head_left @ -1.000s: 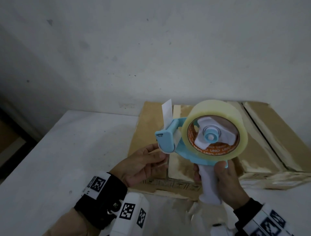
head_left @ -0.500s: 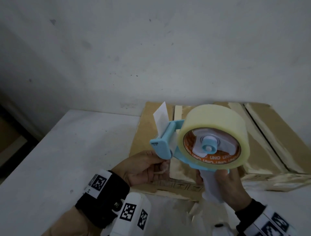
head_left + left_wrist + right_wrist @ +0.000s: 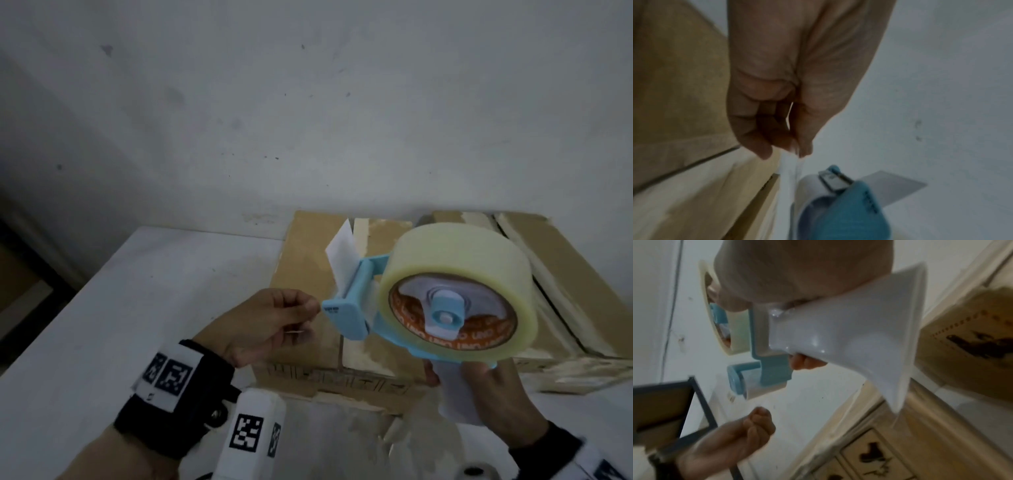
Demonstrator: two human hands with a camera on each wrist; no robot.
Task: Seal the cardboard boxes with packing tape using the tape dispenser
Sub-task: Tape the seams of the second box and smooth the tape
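A light-blue tape dispenser with a large clear tape roll is held up above two cardboard boxes. My right hand grips its white handle from below. My left hand sits just left of the dispenser's front, with thumb and fingers pinching the loose tape end that comes off the roller. The metal blade sits beside that strip. The nearer box lies under the hands, with old tape along its seam. The second box lies to its right.
Both boxes rest on a white table pushed against a grey wall. A white flap sticks up from the dispenser's front. A dark-framed opening lies off the table's left edge.
The dispenser has tilted and shifted slightly right and down, turning the roll's face more toward me. My left hand has drawn back left from the dispenser's front, holding the tape end.
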